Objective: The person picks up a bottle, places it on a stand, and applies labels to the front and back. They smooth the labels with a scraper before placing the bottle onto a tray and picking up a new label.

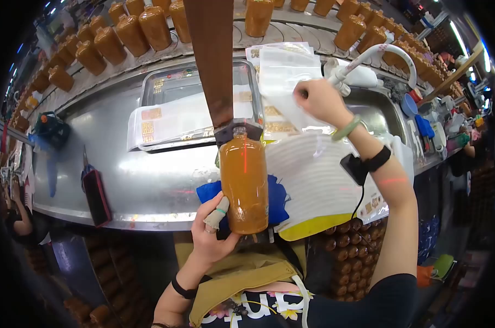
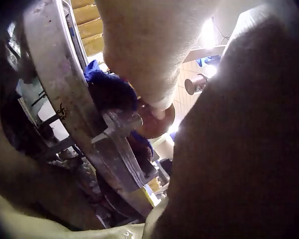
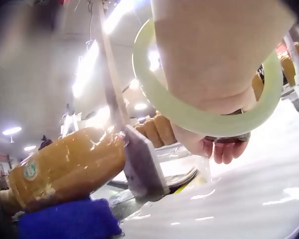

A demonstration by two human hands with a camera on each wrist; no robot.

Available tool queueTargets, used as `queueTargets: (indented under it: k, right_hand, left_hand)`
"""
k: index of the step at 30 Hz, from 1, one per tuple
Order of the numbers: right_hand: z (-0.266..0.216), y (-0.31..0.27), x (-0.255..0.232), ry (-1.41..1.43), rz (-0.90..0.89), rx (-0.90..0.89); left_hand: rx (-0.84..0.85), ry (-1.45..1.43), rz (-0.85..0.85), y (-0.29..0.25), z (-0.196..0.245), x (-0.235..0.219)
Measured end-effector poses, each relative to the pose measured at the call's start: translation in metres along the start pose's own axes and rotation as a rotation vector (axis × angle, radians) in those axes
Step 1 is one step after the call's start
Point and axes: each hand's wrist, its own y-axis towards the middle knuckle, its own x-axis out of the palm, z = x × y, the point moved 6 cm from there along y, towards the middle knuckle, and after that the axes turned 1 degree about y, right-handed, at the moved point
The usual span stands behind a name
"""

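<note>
A glossy amber-brown bottle [image 1: 243, 186] lies over a blue cloth [image 1: 277, 199], its neck at a dark block on the lower end of a wooden post [image 1: 210, 60]. My left hand [image 1: 212, 232] holds the bottle's lower left side and base; one finger wears a pale cover with a green band. In the left wrist view the wrist hides most of the bottle. To the right, my right hand [image 1: 324, 101], fingers curled, pinches a translucent sheet [image 1: 288, 109] above the white papers. A dark object [image 3: 231, 137] shows at its palm in the right wrist view.
Behind stands a metal tray [image 1: 149, 101] with sheets bearing gold prints [image 1: 176, 123]. A sink [image 1: 373, 112] with a white faucet [image 1: 387, 49] is at right. Several brown bottles [image 1: 127, 35] line the back. A red-edged phone [image 1: 96, 197] lies at left.
</note>
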Motion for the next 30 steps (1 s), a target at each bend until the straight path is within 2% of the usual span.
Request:
queueTargets:
  k: [1, 2, 3, 5, 6, 8, 10, 12, 14, 17, 19, 20, 22, 23, 25, 26, 27, 29, 30]
  right_hand:
    - [0.012, 0.012, -0.018, -0.086, 0.078, 0.06]
    - [0.013, 0.025, -0.041, -0.231, 0.205, 0.03]
    - [0.029, 0.039, -0.058, -0.306, 0.315, 0.13]
    - [0.031, 0.051, -0.091, -0.556, 0.663, -0.066]
    - [0.032, 0.052, -0.088, -0.563, 0.672, -0.067]
    - [0.038, 0.055, -0.049, -0.347, 0.355, 0.012]
    - [0.038, 0.038, 0.011, -0.373, 0.004, 0.023]
    - [0.047, 0.037, 0.035, -0.41, 0.023, 0.021]
    - [0.051, 0.034, 0.036, -0.441, 0.042, 0.028]
    - [0.044, 0.047, 0.002, -0.555, -0.013, -0.014]
    - [0.042, 0.051, -0.034, -0.527, 0.101, 0.004]
    - [0.04, 0.044, -0.047, -0.531, 0.104, 0.016]
    - [0.031, 0.026, -0.076, -0.373, 0.158, -0.042]
    - [0.029, 0.014, -0.089, -0.377, 0.161, -0.025]
    - [0.041, -0.021, -0.114, -0.225, 0.182, 0.152]
    - [0.056, -0.043, -0.125, -0.142, 0.258, 0.128]
    - [0.07, -0.073, -0.132, -0.153, 0.255, 0.172]
    - [0.105, -0.138, -0.16, 0.301, 0.402, 0.328]
    - [0.126, -0.179, -0.17, 0.339, 0.384, 0.372]
  left_hand:
    - [0.007, -0.004, 0.004, -0.001, 0.0, 0.0]
    - [-0.003, -0.006, -0.01, -0.002, -0.001, 0.001]
    - [-0.013, -0.009, -0.026, -0.003, -0.002, 0.001]
    - [-0.034, -0.011, -0.041, -0.007, -0.005, 0.002]
    - [-0.046, -0.014, -0.046, -0.008, -0.006, 0.003]
    - [-0.066, -0.01, -0.062, -0.009, -0.009, 0.003]
    - [-0.061, -0.025, -0.054, -0.012, -0.012, 0.005]
    - [-0.071, -0.069, -0.035, -0.01, -0.012, 0.005]
    - [-0.059, -0.048, -0.026, -0.004, -0.007, 0.004]
    - [-0.046, -0.013, -0.041, -0.006, -0.009, 0.002]
    - [-0.043, -0.007, -0.075, -0.009, -0.006, 0.004]
    - [-0.046, 0.016, -0.073, -0.007, -0.004, 0.003]
    - [-0.06, 0.033, -0.076, -0.004, 0.0, 0.002]
    - [-0.05, 0.027, -0.088, -0.003, 0.003, 0.002]
    - [-0.06, 0.048, -0.088, -0.001, 0.005, 0.0]
    - [-0.035, 0.057, -0.081, -0.003, 0.002, 0.001]
    - [-0.026, 0.033, -0.118, -0.005, 0.003, 0.002]
    - [-0.005, 0.079, -0.049, -0.002, 0.003, 0.0]
    - [-0.012, 0.097, -0.063, -0.002, 0.005, 0.001]
